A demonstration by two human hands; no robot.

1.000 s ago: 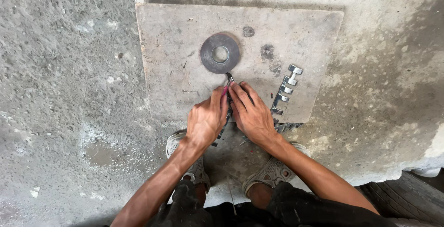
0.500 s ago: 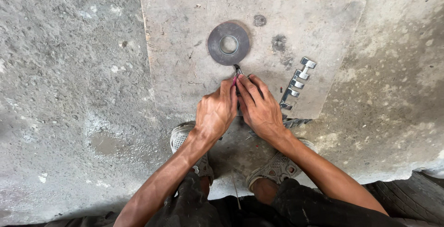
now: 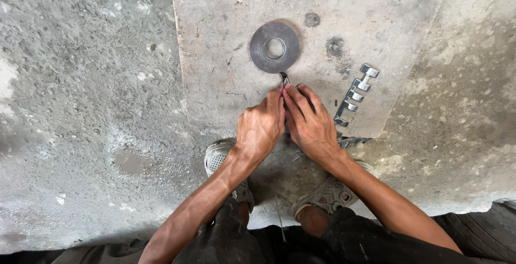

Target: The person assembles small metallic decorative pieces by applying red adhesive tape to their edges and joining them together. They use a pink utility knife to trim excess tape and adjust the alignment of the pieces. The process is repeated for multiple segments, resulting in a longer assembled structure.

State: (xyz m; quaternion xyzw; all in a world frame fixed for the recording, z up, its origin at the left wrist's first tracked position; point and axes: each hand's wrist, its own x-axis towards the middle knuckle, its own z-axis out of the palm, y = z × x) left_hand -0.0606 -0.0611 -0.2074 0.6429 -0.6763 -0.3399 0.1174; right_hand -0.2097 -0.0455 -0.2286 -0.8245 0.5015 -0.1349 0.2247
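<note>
My left hand (image 3: 260, 129) and right hand (image 3: 309, 124) press together side by side, fingertips pinching a small dark tool (image 3: 284, 78), perhaps pliers, though it is mostly hidden. Its long axis points away from me, its tip touching the near rim of a flat metal ring (image 3: 274, 47) lying on the concrete slab (image 3: 215, 54). A row of shiny metal pieces (image 3: 355, 94) lies to the right, near the slab's edge.

Concrete floor (image 3: 80, 108) carries slab (image 3: 226, 54); on slab: tape roll (image 3: 274, 47), metal brackets (image 3: 355, 94).

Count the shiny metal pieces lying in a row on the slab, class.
5 at least: shiny metal pieces lie in a slanted row on the slab, beside the right hand. More may be hidden at the row's lower end.
</note>
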